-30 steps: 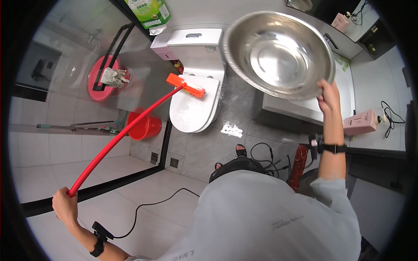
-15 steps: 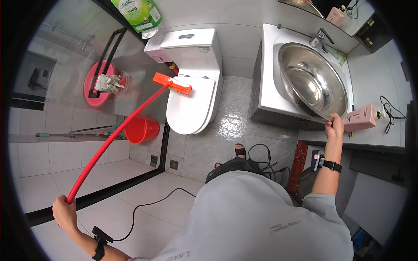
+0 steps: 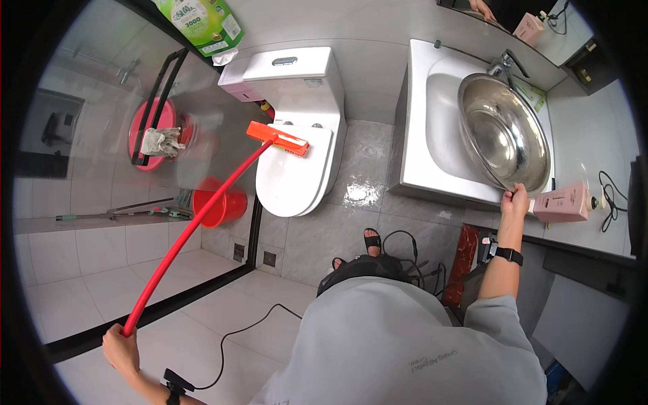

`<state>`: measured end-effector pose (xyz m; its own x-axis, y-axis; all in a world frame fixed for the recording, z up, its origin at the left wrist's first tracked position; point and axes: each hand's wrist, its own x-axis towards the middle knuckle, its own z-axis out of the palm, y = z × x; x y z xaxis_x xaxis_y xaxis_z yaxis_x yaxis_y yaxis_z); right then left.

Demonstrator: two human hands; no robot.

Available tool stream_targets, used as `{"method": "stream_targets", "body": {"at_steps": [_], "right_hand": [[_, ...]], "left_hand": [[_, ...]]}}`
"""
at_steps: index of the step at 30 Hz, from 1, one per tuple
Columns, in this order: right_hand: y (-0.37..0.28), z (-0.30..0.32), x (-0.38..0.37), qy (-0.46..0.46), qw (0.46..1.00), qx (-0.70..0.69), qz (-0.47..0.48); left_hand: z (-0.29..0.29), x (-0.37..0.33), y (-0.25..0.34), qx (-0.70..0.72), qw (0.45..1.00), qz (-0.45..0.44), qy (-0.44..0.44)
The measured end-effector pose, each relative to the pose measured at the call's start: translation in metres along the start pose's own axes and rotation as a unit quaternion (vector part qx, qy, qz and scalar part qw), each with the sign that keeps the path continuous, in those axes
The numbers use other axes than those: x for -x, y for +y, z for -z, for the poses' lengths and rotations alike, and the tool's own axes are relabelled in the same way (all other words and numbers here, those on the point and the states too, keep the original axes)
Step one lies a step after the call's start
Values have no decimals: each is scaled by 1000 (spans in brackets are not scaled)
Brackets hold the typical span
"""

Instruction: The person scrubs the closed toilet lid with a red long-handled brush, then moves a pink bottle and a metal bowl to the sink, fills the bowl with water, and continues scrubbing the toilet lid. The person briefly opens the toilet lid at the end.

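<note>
My left hand point(image 3: 121, 347) is closed round the lower end of a long red handle. It belongs to a floor brush point(image 3: 278, 138) with an orange head and bristles, seen above the lid of the white toilet point(image 3: 290, 179); whether it touches the lid I cannot tell. At the right, my right hand point(image 3: 516, 200) grips the near rim of a large stainless steel basin point(image 3: 496, 128). Tilted, the basin stands over the right part of the white sink point(image 3: 439, 101), near the tap point(image 3: 506, 64). A pink pump bottle point(image 3: 563, 202) lies just right of that hand.
A red bucket point(image 3: 226, 208) stands beside the black-framed glass partition point(image 3: 253, 233). A grey-white cloth point(image 3: 162, 142) hangs on the black door handle point(image 3: 152, 115). Black cables point(image 3: 422, 263) lie on the floor near my feet. A green tissue pack point(image 3: 202, 27) is at the upper left.
The basin has shifted right and tilted up more, baring the sink's left side. My left hand has moved right, and the brush head has slid slightly right and down.
</note>
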<state>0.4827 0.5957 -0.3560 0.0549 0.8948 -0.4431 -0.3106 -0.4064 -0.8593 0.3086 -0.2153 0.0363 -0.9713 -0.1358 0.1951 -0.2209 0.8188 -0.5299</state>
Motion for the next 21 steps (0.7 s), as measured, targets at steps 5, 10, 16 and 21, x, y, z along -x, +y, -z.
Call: {"method": "stream_targets", "body": {"at_steps": [5,10,16,21], "right_hand": [[6,1,4,-8,1000,21,8],[0,3,11,11,997,80,9],[-6,-1,22,-3,970,238,41],[-10,-8,38,17,968,239,71]], "left_hand": [[-8,2,9,7,998,35,-45],[8,-8,24,-4,997,45,-55],[28,-31,45,-17,999,31,-35],[49,-44,60,-35,997,41,-48]]}}
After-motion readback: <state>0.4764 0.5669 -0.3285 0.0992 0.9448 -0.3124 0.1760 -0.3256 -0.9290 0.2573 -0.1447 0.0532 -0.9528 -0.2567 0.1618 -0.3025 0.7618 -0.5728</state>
